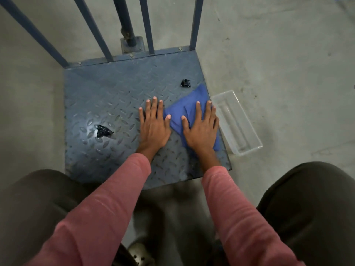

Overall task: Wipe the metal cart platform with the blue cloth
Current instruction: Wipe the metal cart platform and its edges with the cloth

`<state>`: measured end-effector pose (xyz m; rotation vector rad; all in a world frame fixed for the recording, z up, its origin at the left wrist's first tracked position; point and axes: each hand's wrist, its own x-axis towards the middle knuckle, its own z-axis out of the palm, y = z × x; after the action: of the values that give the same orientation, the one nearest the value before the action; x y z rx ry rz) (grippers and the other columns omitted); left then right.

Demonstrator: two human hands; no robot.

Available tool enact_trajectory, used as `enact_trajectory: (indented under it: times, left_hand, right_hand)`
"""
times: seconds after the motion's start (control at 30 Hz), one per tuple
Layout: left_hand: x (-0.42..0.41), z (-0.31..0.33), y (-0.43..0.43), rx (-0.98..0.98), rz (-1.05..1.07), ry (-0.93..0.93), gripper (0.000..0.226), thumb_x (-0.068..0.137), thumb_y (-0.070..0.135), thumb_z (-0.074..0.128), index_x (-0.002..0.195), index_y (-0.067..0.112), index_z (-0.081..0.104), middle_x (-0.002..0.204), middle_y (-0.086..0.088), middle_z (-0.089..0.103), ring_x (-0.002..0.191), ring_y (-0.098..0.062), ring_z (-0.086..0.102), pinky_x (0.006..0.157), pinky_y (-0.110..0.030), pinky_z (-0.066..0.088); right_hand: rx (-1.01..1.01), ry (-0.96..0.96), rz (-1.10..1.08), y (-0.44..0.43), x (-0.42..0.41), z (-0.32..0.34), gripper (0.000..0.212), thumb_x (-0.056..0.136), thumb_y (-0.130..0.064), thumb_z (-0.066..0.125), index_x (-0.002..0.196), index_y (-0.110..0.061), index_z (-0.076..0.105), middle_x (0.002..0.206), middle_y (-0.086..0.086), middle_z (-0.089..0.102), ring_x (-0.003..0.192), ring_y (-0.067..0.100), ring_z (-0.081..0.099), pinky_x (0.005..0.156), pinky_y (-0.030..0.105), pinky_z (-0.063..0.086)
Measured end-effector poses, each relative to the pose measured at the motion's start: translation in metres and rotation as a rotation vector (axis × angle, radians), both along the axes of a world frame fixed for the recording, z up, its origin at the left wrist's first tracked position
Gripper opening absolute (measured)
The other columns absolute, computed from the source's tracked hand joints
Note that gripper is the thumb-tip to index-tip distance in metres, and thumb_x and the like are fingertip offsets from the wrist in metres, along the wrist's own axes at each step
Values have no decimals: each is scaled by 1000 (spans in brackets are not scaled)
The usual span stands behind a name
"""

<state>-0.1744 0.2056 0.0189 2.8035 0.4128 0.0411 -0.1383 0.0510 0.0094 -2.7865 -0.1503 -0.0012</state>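
Note:
The metal cart platform [115,96] is a blue-grey checker plate lying low on the concrete floor. A blue cloth [189,100] lies spread on its right side, reaching the right edge. My right hand [200,127] presses flat on the cloth with straight fingers. My left hand [153,123] rests flat on the bare plate just left of the cloth, its thumb touching the cloth's edge. Both arms wear pink sleeves.
Two crumpled black scraps lie on the plate, one at the left [103,130] and one at the far right [185,83]. A clear plastic tray [237,122] sits on the floor against the platform's right edge. Blue upright bars [148,25] rise from the far edge.

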Motion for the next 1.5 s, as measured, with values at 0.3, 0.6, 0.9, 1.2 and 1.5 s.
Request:
enact_trajectory:
  times: [0.3, 0.6, 0.9, 1.2, 1.5]
  left_hand:
    - [3, -17, -1, 83, 87, -76, 58, 108, 30, 24, 162, 9, 29, 171, -10, 23, 159, -26, 18, 130, -49, 13]
    - [7, -14, -2, 114, 115, 10, 63, 108, 36, 25, 166, 13, 15, 174, -9, 8, 162, -24, 4, 130, -51, 10]
    - [8, -7, -3, 106, 126, 13, 64, 106, 36, 28, 164, 11, 22, 173, -10, 14, 161, -25, 9, 129, -52, 13]
    - [8, -9, -2, 75, 130, 0, 63, 107, 35, 32, 165, 13, 20, 174, -8, 13, 162, -23, 5, 129, -51, 13]
    - [9, -4, -4, 44, 148, -2, 65, 105, 34, 38, 164, 12, 23, 174, -8, 14, 161, -23, 6, 128, -52, 14]
  right_hand:
    - [-28, -97, -122, -6, 35, -9, 59, 103, -43, 32, 156, -18, 31, 161, 13, 32, 150, 34, 26, 121, 48, 23]
    - [114, 17, -64, 23, 109, -1, 70, 93, -25, 53, 157, -12, 27, 163, 18, 24, 150, 37, 23, 123, 47, 18]
    - [429, 8, 412, 28, 117, 14, 66, 73, 9, 49, 135, -12, 61, 144, 9, 57, 140, 28, 47, 118, 45, 34]
    - [392, 0, 124, 44, 200, 12, 55, 84, -9, 46, 138, 0, 54, 145, 22, 51, 132, 39, 50, 108, 28, 34]
    - [180, 49, 890, 47, 180, 6, 67, 74, 6, 51, 139, -10, 58, 154, 11, 45, 147, 32, 34, 123, 45, 23]
